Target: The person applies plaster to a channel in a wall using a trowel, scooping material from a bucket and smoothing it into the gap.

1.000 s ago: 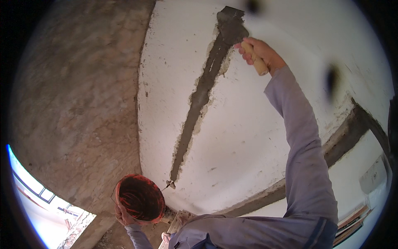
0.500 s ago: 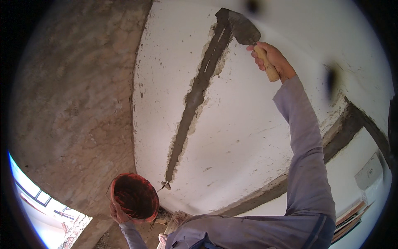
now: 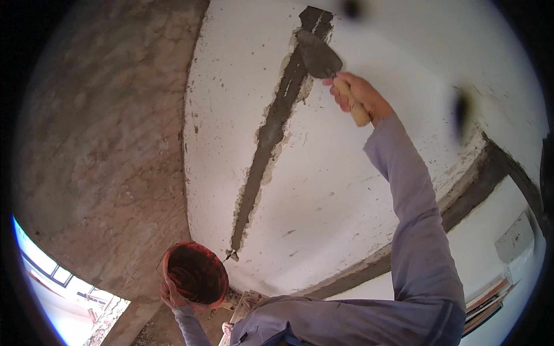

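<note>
My right hand (image 3: 360, 97) is closed round the wooden handle of a trowel (image 3: 319, 56). Its grey, rounded blade lies over the upper part of a dark mortar-filled groove (image 3: 270, 138) that runs down the white wall (image 3: 346, 179). At the lower left, my left hand (image 3: 171, 293) grips the rim and side of a red-rimmed bucket (image 3: 196, 274), tilted so that its mouth shows. Dark, wet-looking smears coat the bucket's inside.
Bare brownish plaster (image 3: 109, 127) covers the surface on the left. Wires poke out at the groove's lower end (image 3: 232, 255). A second grey mortar band (image 3: 358, 271) crosses behind my right arm. A bright window opening (image 3: 57, 274) lies at the lower left.
The trowel in my right hand has moved down and left along the groove, uncovering its top end. My left hand and the bucket have shifted slightly right.
</note>
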Available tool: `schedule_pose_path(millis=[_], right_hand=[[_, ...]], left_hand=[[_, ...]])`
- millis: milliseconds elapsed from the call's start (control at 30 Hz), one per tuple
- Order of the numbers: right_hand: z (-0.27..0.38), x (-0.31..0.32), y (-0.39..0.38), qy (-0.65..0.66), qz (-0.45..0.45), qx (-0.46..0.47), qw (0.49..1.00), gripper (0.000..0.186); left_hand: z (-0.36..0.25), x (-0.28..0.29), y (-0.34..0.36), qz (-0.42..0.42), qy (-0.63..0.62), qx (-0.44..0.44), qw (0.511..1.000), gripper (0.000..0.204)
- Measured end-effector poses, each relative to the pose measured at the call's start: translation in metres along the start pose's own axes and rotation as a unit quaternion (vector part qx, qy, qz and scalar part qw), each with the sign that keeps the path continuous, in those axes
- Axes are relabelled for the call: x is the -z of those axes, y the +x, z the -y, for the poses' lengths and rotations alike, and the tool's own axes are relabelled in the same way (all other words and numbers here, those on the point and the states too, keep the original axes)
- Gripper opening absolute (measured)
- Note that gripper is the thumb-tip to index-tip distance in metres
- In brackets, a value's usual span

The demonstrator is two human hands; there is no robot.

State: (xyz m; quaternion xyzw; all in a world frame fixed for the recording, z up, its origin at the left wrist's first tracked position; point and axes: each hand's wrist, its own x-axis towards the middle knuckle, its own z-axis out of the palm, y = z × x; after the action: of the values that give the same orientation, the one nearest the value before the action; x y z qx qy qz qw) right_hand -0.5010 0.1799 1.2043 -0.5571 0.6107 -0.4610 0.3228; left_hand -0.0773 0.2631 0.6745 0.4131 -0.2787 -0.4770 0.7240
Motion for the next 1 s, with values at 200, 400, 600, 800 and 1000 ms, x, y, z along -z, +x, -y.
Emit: schedule_pose_path(millis=[200, 400, 600, 800, 1000], right_hand=[[0.003, 0.018, -0.016, -0.056, -0.006, 0.005, 0.998, 0.040], [0.044, 0.032, 0.013, -0.081, -0.020, 0.055, 0.995, 0.041], [0.005, 0.010, 0.015, -0.067, -0.026, -0.027, 0.997, 0.041], [-0.051, 0.003, -0.022, -0.139, 0.015, -0.060, 0.988, 0.040], [0.010, 0.027, 0.002, -0.132, -0.062, 0.050, 0.988, 0.040]], left_hand=[[0.029, 0.032, 0.008, 0.056, -0.024, -0.007, 0.998, 0.026], [0.027, 0.026, 0.010, 0.056, 0.025, -0.001, 0.998, 0.029], [0.029, 0.016, 0.013, 0.101, -0.008, 0.006, 0.995, 0.032], [0.020, 0.030, -0.002, 0.067, -0.023, 0.002, 0.997, 0.030], [0.015, 0.044, 0.002, 0.063, 0.029, 0.006, 0.998, 0.032]])
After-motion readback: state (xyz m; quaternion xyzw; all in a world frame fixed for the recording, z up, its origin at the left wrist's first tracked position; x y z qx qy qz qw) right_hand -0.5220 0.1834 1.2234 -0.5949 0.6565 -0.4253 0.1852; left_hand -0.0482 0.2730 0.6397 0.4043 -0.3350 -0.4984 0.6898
